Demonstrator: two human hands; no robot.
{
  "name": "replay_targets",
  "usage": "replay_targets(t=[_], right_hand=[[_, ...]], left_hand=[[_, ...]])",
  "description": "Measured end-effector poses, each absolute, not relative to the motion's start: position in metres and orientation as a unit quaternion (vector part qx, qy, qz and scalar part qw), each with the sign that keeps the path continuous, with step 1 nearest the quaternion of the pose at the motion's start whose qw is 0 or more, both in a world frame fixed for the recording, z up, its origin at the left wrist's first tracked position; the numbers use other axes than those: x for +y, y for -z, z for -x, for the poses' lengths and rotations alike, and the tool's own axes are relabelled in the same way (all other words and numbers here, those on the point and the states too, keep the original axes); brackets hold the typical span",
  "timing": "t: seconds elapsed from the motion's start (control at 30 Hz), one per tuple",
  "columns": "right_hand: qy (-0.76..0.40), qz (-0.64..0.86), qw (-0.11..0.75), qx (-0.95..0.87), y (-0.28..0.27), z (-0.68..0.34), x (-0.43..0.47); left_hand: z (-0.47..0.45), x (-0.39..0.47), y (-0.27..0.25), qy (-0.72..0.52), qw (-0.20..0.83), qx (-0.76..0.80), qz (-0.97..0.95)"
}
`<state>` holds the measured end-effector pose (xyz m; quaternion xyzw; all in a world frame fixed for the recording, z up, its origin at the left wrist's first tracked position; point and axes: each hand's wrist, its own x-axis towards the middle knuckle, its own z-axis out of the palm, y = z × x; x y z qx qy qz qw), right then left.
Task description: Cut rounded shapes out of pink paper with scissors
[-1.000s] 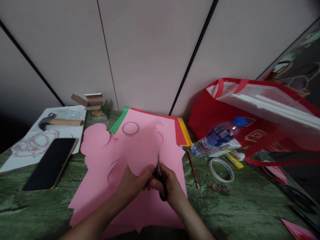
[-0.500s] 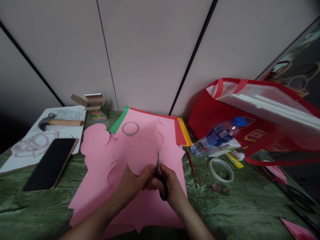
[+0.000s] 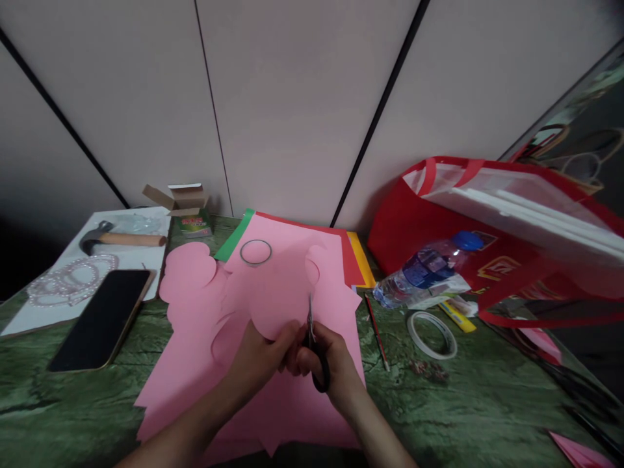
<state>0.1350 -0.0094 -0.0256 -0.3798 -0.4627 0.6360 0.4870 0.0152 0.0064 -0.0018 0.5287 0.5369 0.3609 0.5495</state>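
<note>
My left hand (image 3: 266,351) pinches the lower edge of a pink paper piece (image 3: 283,299) between thumb and fingers. My right hand (image 3: 329,357) grips black-handled scissors (image 3: 320,370), whose blades point away from me along the right edge of that piece. Both hands are close together over a stack of pink paper sheets (image 3: 292,416). Curved pink cut-outs (image 3: 188,266) lie on the left of the stack. A thin dark ring (image 3: 256,252) rests on the pink sheet at the back.
On the left are a phone (image 3: 102,318), a hammer (image 3: 127,239), bead strings (image 3: 73,279) and an opened small box (image 3: 195,221). To the right are a pencil (image 3: 377,331), a tape roll (image 3: 432,335), a water bottle (image 3: 424,270), a yellow cutter (image 3: 458,316) and a red bag (image 3: 400,221).
The view has shifted slightly, so things on the table appear a little further right. Both hands keep nearly the same pose on the paper and scissors.
</note>
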Motion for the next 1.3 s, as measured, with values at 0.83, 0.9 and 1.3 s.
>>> replay_targets(t=[0.83,0.9,1.3], right_hand=[[-0.649,0.371,0.497,-0.441,0.0314,-0.1301,-0.0109],[-0.649,0.373,0.492,-0.444,0.033,-0.1304,-0.0107],[-0.65,0.364,0.495,-0.448,0.0297,-0.1308,-0.0106]], left_hand=[[-0.0169,0.0039,0.0023,-0.371,0.515,0.577,-0.514],[-0.0164,0.0042,0.0033,-0.372,0.514,0.574,-0.518],[-0.0159,0.0053,0.0005,-0.367,0.517,0.577,-0.516]])
